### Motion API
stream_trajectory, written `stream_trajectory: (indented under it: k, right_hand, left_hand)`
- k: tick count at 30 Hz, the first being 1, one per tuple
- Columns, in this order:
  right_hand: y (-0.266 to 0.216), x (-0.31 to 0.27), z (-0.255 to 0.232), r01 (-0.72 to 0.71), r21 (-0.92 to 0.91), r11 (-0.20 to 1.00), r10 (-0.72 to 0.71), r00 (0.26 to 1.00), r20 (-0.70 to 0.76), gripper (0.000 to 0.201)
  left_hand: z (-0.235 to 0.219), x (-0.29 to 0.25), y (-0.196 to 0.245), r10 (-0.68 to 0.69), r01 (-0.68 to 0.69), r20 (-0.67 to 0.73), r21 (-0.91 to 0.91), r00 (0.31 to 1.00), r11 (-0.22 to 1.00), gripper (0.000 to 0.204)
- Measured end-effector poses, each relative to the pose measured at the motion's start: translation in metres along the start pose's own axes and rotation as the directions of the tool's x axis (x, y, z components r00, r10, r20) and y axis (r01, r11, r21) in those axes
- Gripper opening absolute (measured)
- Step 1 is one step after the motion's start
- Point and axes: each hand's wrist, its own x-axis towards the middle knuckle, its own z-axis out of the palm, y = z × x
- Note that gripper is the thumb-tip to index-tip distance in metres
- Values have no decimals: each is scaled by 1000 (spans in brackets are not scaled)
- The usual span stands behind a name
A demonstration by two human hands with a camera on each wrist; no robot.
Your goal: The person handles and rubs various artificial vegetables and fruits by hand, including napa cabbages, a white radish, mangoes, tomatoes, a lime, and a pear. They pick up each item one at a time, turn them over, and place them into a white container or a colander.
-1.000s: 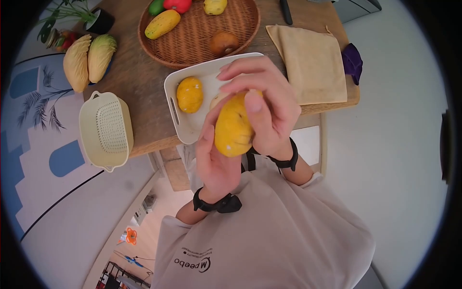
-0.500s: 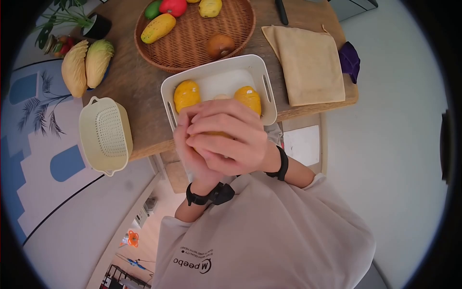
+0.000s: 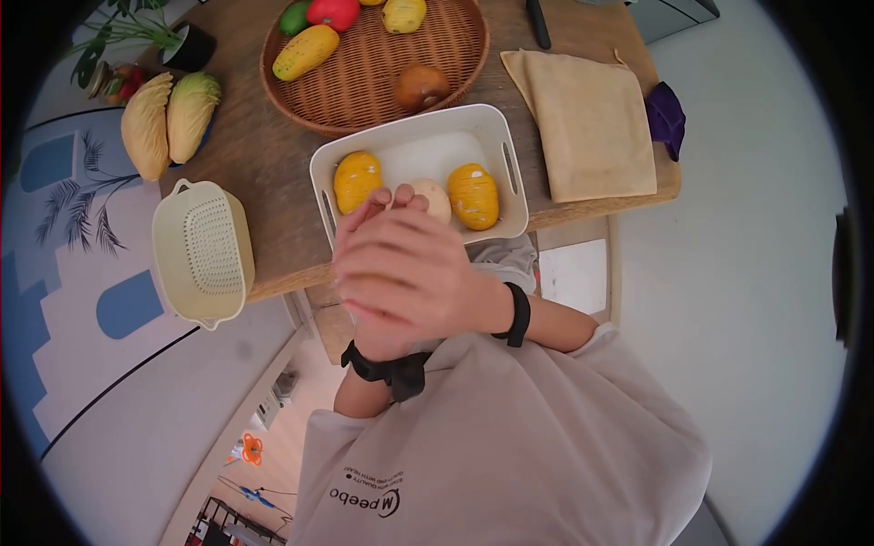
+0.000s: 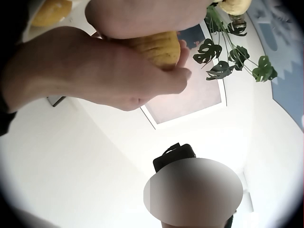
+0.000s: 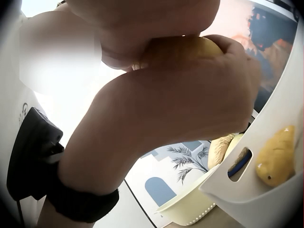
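Both hands close together round a yellow lump [image 4: 164, 50], which shows between them in both wrist views; in the head view they cover it. My right hand [image 3: 410, 268] lies on top, its fingers curved over. Beneath it, my left hand [image 3: 375, 335] cups the lump from the other side, its fingers curled round the far end in the right wrist view. Just beyond them sits a white tray [image 3: 464, 147], holding one yellow lump [image 3: 358, 180] at left, another [image 3: 473, 197] at right and a pale round piece [image 3: 431, 200] between them, partly hidden by the fingers.
Behind the tray lies a wicker basket [image 3: 360, 77] with several fruit-like items. A cream strainer basket [image 3: 205, 246] stands at the table's left edge, below two cabbage-like pieces [image 3: 147, 127]. A folded beige cloth [image 3: 596, 127] and a purple cloth [image 3: 666, 118] lie at right.
Both hands have come down and left from over the tray, uncovering its right-hand lump. The right hand has turned over the held lump, hiding it from the head view.
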Motion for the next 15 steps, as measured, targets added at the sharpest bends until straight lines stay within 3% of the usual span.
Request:
stream_trajectory:
  k: [4, 7, 10, 12, 14, 15]
  right_hand:
    - [3, 9, -7, 88, -28, 996, -88, 996, 11, 17]
    - [12, 15, -14, -133, -25, 991, 129, 984, -127, 15]
    - [11, 13, -10, 3, -37, 999, -7, 996, -91, 11]
    - [12, 12, -10, 91, -58, 994, -95, 993, -71, 9]
    - [12, 15, -13, 21, -43, 999, -26, 993, -115, 9]
    - [13, 21, -19, -88, -9, 996, 85, 982, -166, 10]
  left_hand:
    - [3, -4, 3, -85, 76, -73, -122, 994, 990, 27]
    - [9, -15, -4, -54, 49, -105, -52, 993, 997, 29]
    - [8, -15, -17, -1, -5, 67, 100, 998, 995, 38]
    - [4, -13, -12, -23, 22, 23, 53, 999, 998, 40]
    - [-2, -13, -4, -43, 43, -23, 0, 999, 999, 42]
    - [-4, -12, 0, -48, 46, -47, -28, 998, 999, 42]
